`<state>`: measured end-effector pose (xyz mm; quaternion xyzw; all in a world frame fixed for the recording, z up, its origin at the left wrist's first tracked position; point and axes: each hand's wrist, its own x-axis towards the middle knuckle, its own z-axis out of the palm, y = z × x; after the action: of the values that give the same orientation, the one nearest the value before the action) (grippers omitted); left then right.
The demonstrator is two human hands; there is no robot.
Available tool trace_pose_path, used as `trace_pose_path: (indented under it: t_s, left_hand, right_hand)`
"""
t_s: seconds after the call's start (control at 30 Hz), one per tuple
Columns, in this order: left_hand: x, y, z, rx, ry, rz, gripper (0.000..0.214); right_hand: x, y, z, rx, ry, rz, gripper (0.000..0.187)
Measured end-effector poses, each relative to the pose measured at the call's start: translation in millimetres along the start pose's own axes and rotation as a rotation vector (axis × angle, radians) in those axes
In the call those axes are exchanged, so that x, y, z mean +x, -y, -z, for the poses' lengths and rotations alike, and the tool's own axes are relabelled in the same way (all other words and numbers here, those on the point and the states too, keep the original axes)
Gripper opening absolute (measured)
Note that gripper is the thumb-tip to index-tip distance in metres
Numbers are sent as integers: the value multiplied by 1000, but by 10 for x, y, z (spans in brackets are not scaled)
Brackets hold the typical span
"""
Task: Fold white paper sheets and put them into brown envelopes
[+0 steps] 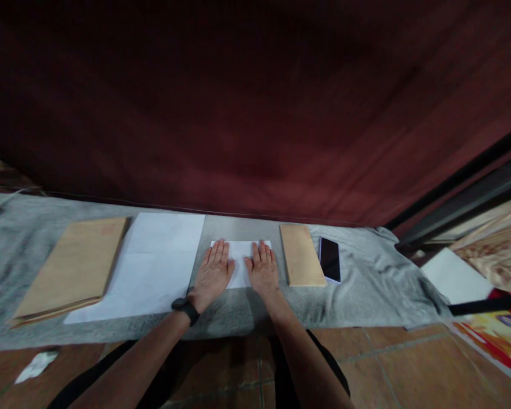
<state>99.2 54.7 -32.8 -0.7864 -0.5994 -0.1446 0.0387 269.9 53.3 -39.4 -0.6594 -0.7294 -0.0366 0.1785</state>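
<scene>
A small white sheet of paper (239, 264), which looks folded, lies on the grey cloth in front of me. My left hand (214, 270) rests flat on its left part, fingers stretched forward, a dark band on the wrist. On the right part lies my right hand (263, 268), also flat with the fingers extended. Between the two hands a strip of the paper shows; the palms hide the rest. Left of my hands is a larger white sheet (157, 267) with a crease across it. To the right sits a small brown envelope stack (302, 255).
Large brown envelopes (79, 261) overlap the big sheet's left side. A phone (330, 259) lies right of the small stack. The grey cloth (366, 278) ends at a dark red hanging fabric (238, 142) behind. A crumpled white scrap (37, 365) is on the tiled floor.
</scene>
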Motion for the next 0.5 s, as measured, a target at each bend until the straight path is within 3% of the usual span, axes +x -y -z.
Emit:
trace_pose_path:
  t_s: [0.2,0.5]
  left_hand:
    - [-30,46,-5,-15,28,73,67]
    - [-35,48,43,-4,41,71,72]
  right_hand:
    - [-36,-36,-6,-15,-27,-4,59]
    - [-93,-132,14,-27,-17,-3,61]
